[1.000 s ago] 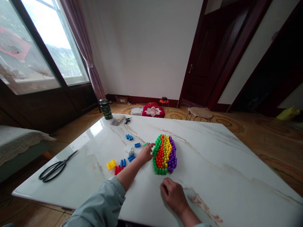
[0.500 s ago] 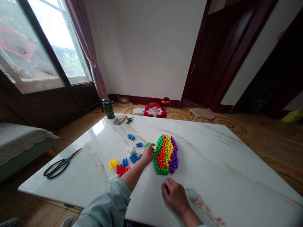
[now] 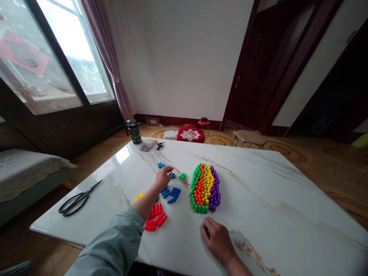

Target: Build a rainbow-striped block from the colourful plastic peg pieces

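My left hand (image 3: 164,177) reaches over small blue pieces (image 3: 173,176) on the left part of the table, its fingers bent; what they hold, if anything, is hidden. Nearby lie green pieces (image 3: 182,176), more blue pieces (image 3: 175,192), red pieces (image 3: 155,218) and a yellow group (image 3: 139,196). My right hand (image 3: 217,237) rests on the table with its fingers curled, just in front of a beaded object (image 3: 205,188) with green, orange, yellow and purple stripes. Whether that hand holds something is hidden.
Black-handled scissors (image 3: 77,199) lie on the left of the marble table (image 3: 273,203). A dark green flask (image 3: 134,132), a blurred flat object (image 3: 148,145) and keys (image 3: 160,145) stand or lie at the far left corner. Stools (image 3: 249,137) are beyond the table.
My left hand has moved left, away from the beaded object and the green pieces, to the blue pieces. My right hand stays curled in nearly the same place. The view has shifted slightly.
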`<act>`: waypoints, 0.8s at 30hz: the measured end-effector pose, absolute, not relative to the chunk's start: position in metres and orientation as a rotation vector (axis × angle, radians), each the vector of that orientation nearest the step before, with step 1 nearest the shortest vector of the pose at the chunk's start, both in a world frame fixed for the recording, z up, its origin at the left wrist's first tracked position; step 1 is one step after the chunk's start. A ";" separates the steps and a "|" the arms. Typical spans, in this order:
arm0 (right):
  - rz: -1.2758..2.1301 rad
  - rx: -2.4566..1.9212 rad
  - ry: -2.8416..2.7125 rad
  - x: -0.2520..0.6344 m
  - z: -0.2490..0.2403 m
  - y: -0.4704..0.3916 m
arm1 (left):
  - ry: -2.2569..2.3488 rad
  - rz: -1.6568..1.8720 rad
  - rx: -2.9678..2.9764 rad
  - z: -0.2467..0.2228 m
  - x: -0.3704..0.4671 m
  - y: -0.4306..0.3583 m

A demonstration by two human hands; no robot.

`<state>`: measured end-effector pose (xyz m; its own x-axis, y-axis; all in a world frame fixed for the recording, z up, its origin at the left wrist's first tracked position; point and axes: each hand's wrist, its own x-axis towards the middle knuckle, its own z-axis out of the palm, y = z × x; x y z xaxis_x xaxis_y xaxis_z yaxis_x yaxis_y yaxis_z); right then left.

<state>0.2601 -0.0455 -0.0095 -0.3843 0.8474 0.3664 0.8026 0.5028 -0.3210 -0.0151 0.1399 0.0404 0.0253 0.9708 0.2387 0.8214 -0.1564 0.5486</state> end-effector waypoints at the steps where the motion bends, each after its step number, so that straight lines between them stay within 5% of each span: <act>1: 0.122 -1.357 -2.266 0.260 -0.009 -0.046 | 1.845 0.801 2.071 0.040 -0.013 0.141; 14: 0.173 -1.367 -2.264 0.260 -0.010 -0.046 | 1.846 0.343 2.215 0.036 0.049 0.151; 24: 0.190 -1.360 -2.265 0.261 -0.013 -0.045 | 1.693 0.456 2.220 0.052 0.032 0.137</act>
